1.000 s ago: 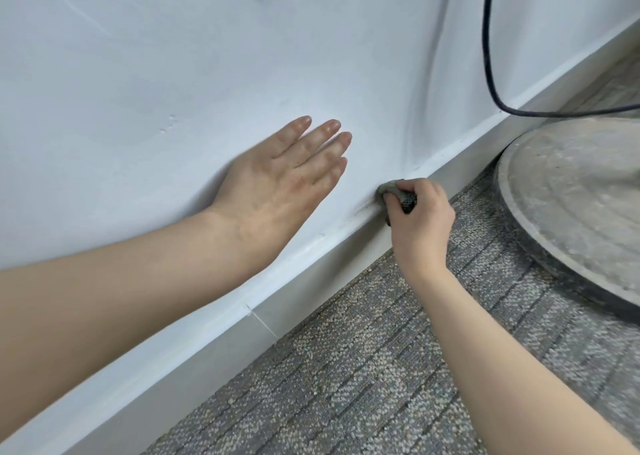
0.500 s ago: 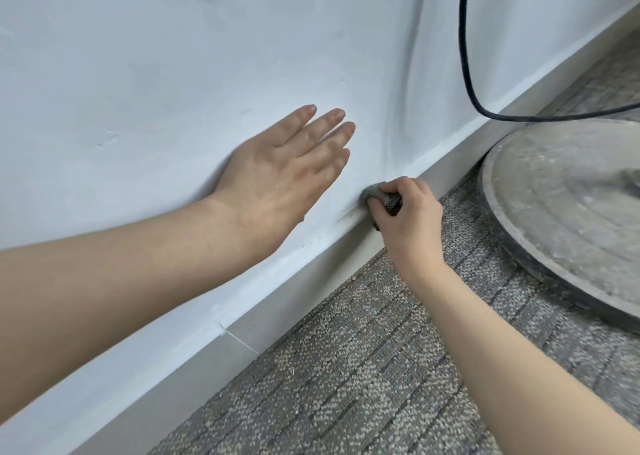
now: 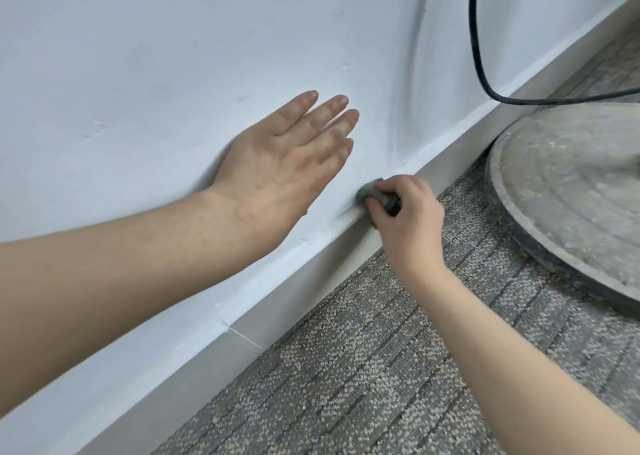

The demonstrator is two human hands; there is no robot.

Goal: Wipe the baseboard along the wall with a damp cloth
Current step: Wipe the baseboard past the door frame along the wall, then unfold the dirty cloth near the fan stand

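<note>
Right fingers: curled tight around a small grey cloth, which is bunched up inside them
Cloth: pressed on the top edge of the baseboard, where it meets the white wall
Right hand: above the grey carpet, arm coming from lower right
Left hand: flat on the wall, fingers straight and close together, holding nothing
Cable: black, hanging down the wall at the right
Round base: dusty, on the carpet beside the baseboard

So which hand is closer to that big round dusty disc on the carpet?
Right. The right hand presses a cloth to the baseboard just beside the disc; the left hand lies flat on the wall, farther away.
</note>
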